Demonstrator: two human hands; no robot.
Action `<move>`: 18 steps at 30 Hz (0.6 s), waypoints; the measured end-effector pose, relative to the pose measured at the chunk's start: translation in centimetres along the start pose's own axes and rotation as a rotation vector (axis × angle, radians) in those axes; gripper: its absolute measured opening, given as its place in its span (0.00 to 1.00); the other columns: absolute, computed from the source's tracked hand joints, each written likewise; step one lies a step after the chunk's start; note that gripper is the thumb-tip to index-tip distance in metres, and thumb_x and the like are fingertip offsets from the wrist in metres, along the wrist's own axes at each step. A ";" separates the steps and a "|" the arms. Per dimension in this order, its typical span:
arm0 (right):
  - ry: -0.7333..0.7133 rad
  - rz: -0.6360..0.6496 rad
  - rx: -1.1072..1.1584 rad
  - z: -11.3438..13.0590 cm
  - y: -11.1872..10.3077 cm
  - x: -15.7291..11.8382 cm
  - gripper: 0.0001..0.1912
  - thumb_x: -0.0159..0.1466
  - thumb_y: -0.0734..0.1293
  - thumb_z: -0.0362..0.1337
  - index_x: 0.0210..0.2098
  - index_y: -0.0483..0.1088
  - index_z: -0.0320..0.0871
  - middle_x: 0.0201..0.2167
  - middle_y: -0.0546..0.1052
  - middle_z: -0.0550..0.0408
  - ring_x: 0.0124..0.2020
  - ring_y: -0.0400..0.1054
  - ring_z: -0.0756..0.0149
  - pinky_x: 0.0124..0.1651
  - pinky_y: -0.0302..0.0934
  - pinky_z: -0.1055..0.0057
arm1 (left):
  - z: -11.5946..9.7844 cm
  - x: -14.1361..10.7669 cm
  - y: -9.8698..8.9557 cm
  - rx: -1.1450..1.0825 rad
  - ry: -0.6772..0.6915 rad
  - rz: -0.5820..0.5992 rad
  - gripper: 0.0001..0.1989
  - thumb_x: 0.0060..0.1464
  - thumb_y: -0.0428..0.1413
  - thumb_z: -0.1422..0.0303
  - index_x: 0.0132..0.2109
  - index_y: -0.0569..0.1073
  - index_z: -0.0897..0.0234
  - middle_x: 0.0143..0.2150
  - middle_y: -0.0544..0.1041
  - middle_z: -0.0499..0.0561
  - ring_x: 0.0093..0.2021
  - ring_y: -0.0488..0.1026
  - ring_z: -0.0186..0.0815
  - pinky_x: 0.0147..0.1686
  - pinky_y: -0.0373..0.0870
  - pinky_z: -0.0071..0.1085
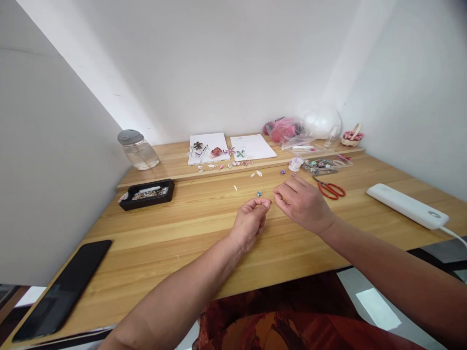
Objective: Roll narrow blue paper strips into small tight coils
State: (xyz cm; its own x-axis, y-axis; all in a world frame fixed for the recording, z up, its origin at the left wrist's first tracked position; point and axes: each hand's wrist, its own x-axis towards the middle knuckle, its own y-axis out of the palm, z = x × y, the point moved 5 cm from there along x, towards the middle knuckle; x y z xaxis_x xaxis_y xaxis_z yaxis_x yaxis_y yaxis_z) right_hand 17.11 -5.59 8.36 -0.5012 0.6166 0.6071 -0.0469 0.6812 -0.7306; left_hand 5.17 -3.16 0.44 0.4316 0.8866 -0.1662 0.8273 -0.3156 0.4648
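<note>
Over the middle of the wooden table, my left hand (251, 218) is closed, thumb and forefinger pinched together at the tips. Whatever lies in that pinch is too small to name. My right hand (301, 204) is curled close beside it, fingertips pressed together and pointing toward the left hand; its grip is hidden from me. Just beyond the fingertips lies a small blue bead-like piece (259, 193). Farther back are thin white petal-shaped pieces (259, 173) and a small purple piece (282, 172). Red-handled scissors (331, 189) rest right of my right hand.
A black tray of beads (148, 194) and a lidded jar (137, 149) stand left, a black phone (63, 289) nearer. Behind are paper sheets (252, 147) with flower ornaments, a small white pot (296, 164) and a plastic box (326, 164). A white corded device (406, 205) lies right.
</note>
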 end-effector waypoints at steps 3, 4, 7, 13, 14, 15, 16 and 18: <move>-0.035 0.103 0.014 0.2 0.4 -0.1 0.10 0.64 0.60 0.30 0.28 0.70 0.41 0.26 0.69 0.50 0.32 0.61 0.60 0.37 0.54 0.64 | -1.4 0.2 -0.4 0.263 0.184 -0.005 0.17 0.44 0.65 0.56 0.33 0.74 0.67 0.17 0.55 0.40 0.18 0.47 0.23 0.20 0.41 0.26; -0.048 0.140 0.049 0.2 0.5 -0.1 0.09 0.64 0.61 0.29 0.29 0.70 0.40 0.27 0.70 0.50 0.32 0.62 0.61 0.37 0.54 0.65 | -1.9 0.2 -0.6 0.334 0.240 -0.010 0.17 0.44 0.65 0.56 0.32 0.75 0.68 0.17 0.55 0.40 0.19 0.47 0.24 0.21 0.41 0.26; -0.033 0.218 0.262 -0.1 0.4 -0.1 0.06 0.61 0.63 0.29 0.30 0.71 0.41 0.29 0.72 0.51 0.34 0.64 0.62 0.38 0.55 0.66 | -3.2 0.4 -1.3 0.433 0.322 -0.039 0.15 0.44 0.65 0.58 0.30 0.76 0.68 0.17 0.52 0.40 0.20 0.46 0.24 0.22 0.41 0.27; 0.367 0.491 0.913 -1.6 0.3 -0.3 0.03 0.56 0.66 0.34 0.27 0.73 0.44 0.23 0.73 0.58 0.24 0.63 0.69 0.28 0.55 0.71 | -3.7 0.7 -1.9 0.388 0.299 -0.060 0.15 0.45 0.65 0.58 0.30 0.76 0.66 0.17 0.53 0.40 0.19 0.46 0.23 0.21 0.42 0.26; 0.451 0.535 1.011 -1.6 0.4 -0.5 0.04 0.55 0.67 0.36 0.27 0.73 0.44 0.22 0.73 0.59 0.23 0.62 0.70 0.27 0.55 0.72 | -3.6 0.7 -1.9 0.367 0.278 -0.057 0.15 0.44 0.65 0.58 0.30 0.76 0.66 0.17 0.54 0.40 0.18 0.46 0.23 0.21 0.42 0.26; 0.520 0.557 1.099 -1.7 0.5 -0.7 0.05 0.55 0.67 0.37 0.28 0.73 0.43 0.22 0.72 0.59 0.23 0.61 0.71 0.26 0.54 0.73 | -3.4 0.8 -1.8 0.341 0.254 -0.055 0.15 0.44 0.65 0.57 0.30 0.75 0.66 0.17 0.55 0.40 0.18 0.46 0.22 0.20 0.42 0.26; 0.573 0.556 1.174 -1.6 0.5 -0.8 0.06 0.55 0.68 0.39 0.27 0.73 0.43 0.22 0.72 0.59 0.23 0.61 0.71 0.26 0.54 0.73 | -3.2 0.8 -1.8 0.311 0.223 -0.053 0.16 0.43 0.66 0.57 0.30 0.74 0.66 0.17 0.55 0.39 0.17 0.46 0.22 0.20 0.41 0.26; 0.651 0.518 1.289 -1.6 0.7 -1.0 0.08 0.55 0.70 0.41 0.26 0.73 0.42 0.22 0.70 0.59 0.23 0.60 0.72 0.26 0.53 0.72 | -2.6 0.8 -1.7 0.239 0.152 -0.038 0.17 0.41 0.66 0.57 0.30 0.73 0.66 0.16 0.56 0.39 0.16 0.46 0.21 0.18 0.40 0.25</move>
State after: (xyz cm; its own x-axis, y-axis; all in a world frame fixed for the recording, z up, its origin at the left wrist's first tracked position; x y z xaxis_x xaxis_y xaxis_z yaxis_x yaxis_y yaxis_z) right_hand 18.95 -5.07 7.79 -0.2608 0.9653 -0.0148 -0.8575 -0.2387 -0.4557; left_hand 3.14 -1.07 1.77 0.3549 0.9341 -0.0387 0.9109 -0.3361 0.2393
